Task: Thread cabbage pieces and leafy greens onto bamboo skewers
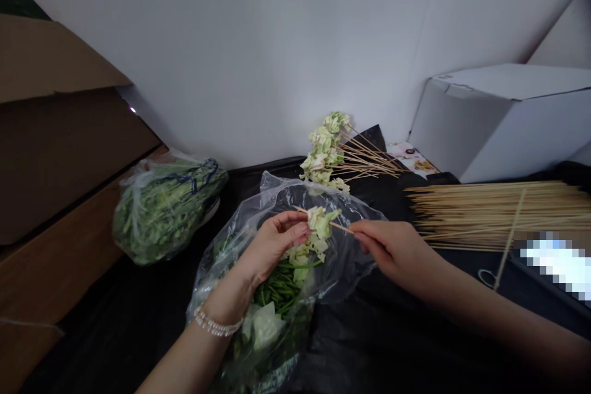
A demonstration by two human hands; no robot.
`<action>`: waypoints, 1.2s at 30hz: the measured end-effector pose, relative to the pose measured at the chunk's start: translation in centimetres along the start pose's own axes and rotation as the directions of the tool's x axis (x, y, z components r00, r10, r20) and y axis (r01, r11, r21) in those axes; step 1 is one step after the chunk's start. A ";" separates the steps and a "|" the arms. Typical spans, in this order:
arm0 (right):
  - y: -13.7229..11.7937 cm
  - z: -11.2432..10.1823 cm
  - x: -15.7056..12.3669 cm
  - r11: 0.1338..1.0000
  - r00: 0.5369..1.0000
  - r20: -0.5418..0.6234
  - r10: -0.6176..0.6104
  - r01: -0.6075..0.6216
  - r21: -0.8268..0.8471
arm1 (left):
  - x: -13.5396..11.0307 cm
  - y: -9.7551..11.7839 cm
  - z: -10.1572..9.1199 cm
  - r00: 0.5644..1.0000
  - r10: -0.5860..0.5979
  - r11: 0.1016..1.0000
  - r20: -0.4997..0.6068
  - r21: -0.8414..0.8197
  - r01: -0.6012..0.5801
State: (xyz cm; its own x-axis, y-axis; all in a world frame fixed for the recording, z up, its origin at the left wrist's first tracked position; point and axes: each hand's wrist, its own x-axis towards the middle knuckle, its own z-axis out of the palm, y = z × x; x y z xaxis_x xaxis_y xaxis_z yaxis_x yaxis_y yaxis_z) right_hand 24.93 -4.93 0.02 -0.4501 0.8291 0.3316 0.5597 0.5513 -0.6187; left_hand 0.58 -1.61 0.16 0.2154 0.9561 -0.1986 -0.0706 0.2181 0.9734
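Observation:
My right hand [385, 243] pinches a thin wooden skewer [340, 227], which points left through pale green cabbage leaves [318, 220]. Those leaves are held between the thumb and fingers of my left hand [281, 237], and the skewer's tip shows just past them. Both hands are above an open clear plastic bag [221, 277]. In the bag lie loose cabbage pieces [301, 257] and green stems [279, 289]. Beyond the bag, a pile of finished-looking cabbage skewers [323, 151] rests with the sticks pointing right.
A bundle of bare skewers [489, 212] lies at the right, near a blurred bright screen [556, 261]. A tied bag of leafy greens [161, 209] sits left, beside a cardboard box [60, 166]. A white box [508, 117] stands back right against the white wall [258, 55].

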 end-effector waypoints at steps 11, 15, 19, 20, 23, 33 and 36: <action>-0.2 -0.6 0.1 1.000 0.998 -0.068 -0.007 0.007 0.002 | 0.1 -2.5 1.0 0.931 0.169 0.248 0.325 0.900 -0.359; -0.2 -0.6 0.0 1.000 0.997 -0.075 -0.009 0.010 0.005 | 0.2 -2.6 1.2 0.927 0.161 0.204 0.337 0.908 -0.366; -0.3 -0.8 -0.1 1.000 0.997 -0.069 -0.017 0.017 -0.002 | 0.1 -2.4 1.1 0.921 0.170 0.234 0.350 0.894 -0.383; -0.3 -0.8 -0.1 1.000 0.997 -0.069 -0.015 0.015 -0.003 | 0.2 -2.3 0.9 0.928 0.201 0.299 0.315 0.882 -0.364; -0.5 -1.1 -0.1 1.000 0.998 -0.061 -0.003 0.002 -0.002 | 0.3 -1.8 0.3 0.960 0.271 0.652 0.076 0.719 -0.241; 0.0 -1.0 0.0 0.993 0.994 0.064 0.083 -0.077 -0.087 | 0.8 -0.5 -0.3 0.940 0.184 0.980 -0.286 -0.023 -0.199; 0.0 -0.8 -0.1 0.990 0.990 0.088 0.109 -0.100 -0.102 | 0.7 -0.5 -0.2 0.937 0.196 0.977 -0.290 -0.025 -0.212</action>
State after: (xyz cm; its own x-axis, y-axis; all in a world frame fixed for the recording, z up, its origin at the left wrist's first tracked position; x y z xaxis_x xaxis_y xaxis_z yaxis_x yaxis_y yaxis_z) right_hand 25.55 -4.91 0.59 -0.4455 0.8731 0.1980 0.6699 0.4718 -0.5733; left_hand 0.56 -0.98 -0.52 -0.0943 0.9951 -0.0289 -0.1386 0.0156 0.9902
